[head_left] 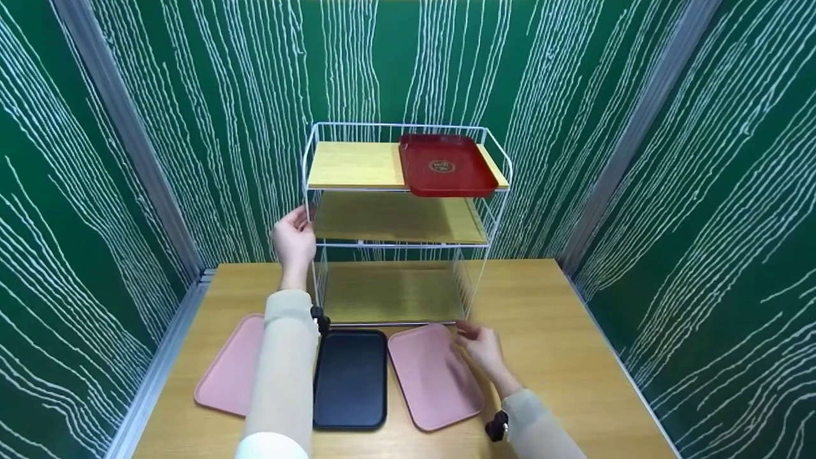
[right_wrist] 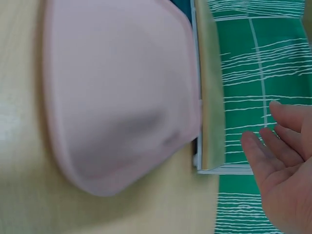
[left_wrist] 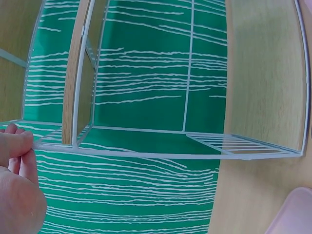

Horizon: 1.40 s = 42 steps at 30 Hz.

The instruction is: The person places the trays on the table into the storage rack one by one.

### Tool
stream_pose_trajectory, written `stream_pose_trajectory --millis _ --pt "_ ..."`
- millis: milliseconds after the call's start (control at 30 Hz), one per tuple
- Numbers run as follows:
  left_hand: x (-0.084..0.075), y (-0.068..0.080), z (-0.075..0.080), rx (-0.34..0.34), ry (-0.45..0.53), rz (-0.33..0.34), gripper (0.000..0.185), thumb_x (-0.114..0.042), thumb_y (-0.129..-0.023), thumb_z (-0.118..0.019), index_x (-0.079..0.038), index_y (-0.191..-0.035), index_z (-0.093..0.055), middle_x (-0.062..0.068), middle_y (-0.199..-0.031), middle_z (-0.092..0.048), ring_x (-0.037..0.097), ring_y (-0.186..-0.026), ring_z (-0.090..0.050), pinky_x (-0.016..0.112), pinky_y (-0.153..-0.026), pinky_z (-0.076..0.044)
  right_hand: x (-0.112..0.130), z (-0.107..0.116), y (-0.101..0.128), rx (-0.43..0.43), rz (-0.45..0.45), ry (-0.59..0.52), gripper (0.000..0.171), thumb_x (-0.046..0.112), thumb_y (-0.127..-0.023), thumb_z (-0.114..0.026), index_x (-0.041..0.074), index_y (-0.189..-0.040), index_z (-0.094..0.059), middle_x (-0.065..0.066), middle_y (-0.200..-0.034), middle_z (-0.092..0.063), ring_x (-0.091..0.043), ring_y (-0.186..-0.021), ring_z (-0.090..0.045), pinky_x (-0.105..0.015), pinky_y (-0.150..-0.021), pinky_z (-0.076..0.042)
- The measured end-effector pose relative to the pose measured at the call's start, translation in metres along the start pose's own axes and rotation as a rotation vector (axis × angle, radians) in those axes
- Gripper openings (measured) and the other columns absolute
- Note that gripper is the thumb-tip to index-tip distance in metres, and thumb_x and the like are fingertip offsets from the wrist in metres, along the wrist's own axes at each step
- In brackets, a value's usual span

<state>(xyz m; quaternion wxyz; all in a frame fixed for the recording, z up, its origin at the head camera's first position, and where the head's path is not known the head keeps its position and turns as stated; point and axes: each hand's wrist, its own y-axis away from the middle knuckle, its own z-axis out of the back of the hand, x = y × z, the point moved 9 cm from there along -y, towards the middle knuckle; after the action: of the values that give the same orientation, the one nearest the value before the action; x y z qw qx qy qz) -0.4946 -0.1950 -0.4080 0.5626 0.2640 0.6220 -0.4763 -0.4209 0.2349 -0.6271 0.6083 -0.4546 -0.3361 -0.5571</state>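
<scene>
A white wire rack with three wooden shelves (head_left: 354,164) stands at the back of the table. My left hand (head_left: 294,242) is at the rack's left side post, thumb and fingers pinching the wire near the middle shelf; the left wrist view shows this hand (left_wrist: 19,185) at the frame's edge. Low by the rack's front right corner is my right hand (head_left: 484,352), fingers bent and parted. It hovers close to the far right corner of a pink tray (head_left: 437,382). In the right wrist view nothing lies between the fingers of this hand (right_wrist: 287,165).
A red tray (head_left: 446,169) lies on the top shelf, its front edge overhanging. In front of the rack a black tray (head_left: 350,379) lies beside the right pink one. Another pink tray (head_left: 229,370) is partly hidden by my left sleeve. Green walls enclose the table (head_left: 561,370).
</scene>
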Motion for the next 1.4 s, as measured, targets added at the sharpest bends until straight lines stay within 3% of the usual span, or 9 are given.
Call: stream_pose_trajectory --millis 300,633,900,1133,1400 --pt "0.004 0.001 0.002 -0.005 0.011 -0.005 0.035 0.006 -0.104 -0.062 -0.003 -0.137 -0.071 0.016 -0.136 -0.072 0.029 -0.128 -0.068 0.034 -0.11 -0.054 -0.025 0.002 0.012 0.02 -0.034 -0.023 0.037 -0.011 -0.09 -0.072 -0.016 -0.126 -0.069 -0.034 -0.128 -0.069 -0.049 -0.112 -0.072 -0.044 -0.094 -0.063" --pt "0.003 -0.002 0.002 -0.006 0.002 0.033 0.035 0.005 -0.104 -0.063 -0.005 -0.137 -0.072 0.012 -0.136 -0.073 0.024 -0.127 -0.069 0.031 -0.109 -0.054 -0.043 0.014 0.024 0.03 -0.136 -0.004 0.043 -0.006 -0.092 -0.075 -0.014 -0.133 -0.066 -0.032 -0.133 -0.067 -0.045 -0.115 -0.072 -0.041 -0.091 -0.065" --pt "0.003 -0.002 0.001 0.003 0.009 0.007 0.036 0.006 -0.104 -0.062 -0.004 -0.137 -0.072 0.012 -0.135 -0.073 0.027 -0.128 -0.069 0.031 -0.109 -0.054 -0.056 0.019 0.034 0.043 -0.193 -0.02 0.044 -0.004 -0.093 -0.076 -0.014 -0.135 -0.065 -0.033 -0.131 -0.068 -0.044 -0.116 -0.072 -0.041 -0.094 -0.064" --pt "0.0 -0.001 0.003 -0.013 0.023 -0.04 0.034 0.011 -0.101 -0.062 0.001 -0.132 -0.073 0.017 -0.132 -0.074 0.03 -0.125 -0.07 0.034 -0.108 -0.055 -0.066 0.02 0.037 0.08 -0.194 -0.016 0.043 -0.008 -0.091 -0.076 -0.019 -0.131 -0.064 -0.035 -0.129 -0.068 -0.044 -0.116 -0.072 -0.041 -0.098 -0.062" --pt "0.0 -0.002 0.002 -0.008 -0.002 -0.027 0.034 0.009 -0.103 -0.063 -0.001 -0.133 -0.073 0.014 -0.133 -0.074 0.029 -0.126 -0.07 0.032 -0.108 -0.055 -0.074 0.021 0.045 0.116 -0.199 -0.021 0.043 -0.008 -0.09 -0.076 -0.019 -0.13 -0.064 -0.034 -0.125 -0.07 -0.046 -0.118 -0.07 -0.046 -0.102 -0.059"
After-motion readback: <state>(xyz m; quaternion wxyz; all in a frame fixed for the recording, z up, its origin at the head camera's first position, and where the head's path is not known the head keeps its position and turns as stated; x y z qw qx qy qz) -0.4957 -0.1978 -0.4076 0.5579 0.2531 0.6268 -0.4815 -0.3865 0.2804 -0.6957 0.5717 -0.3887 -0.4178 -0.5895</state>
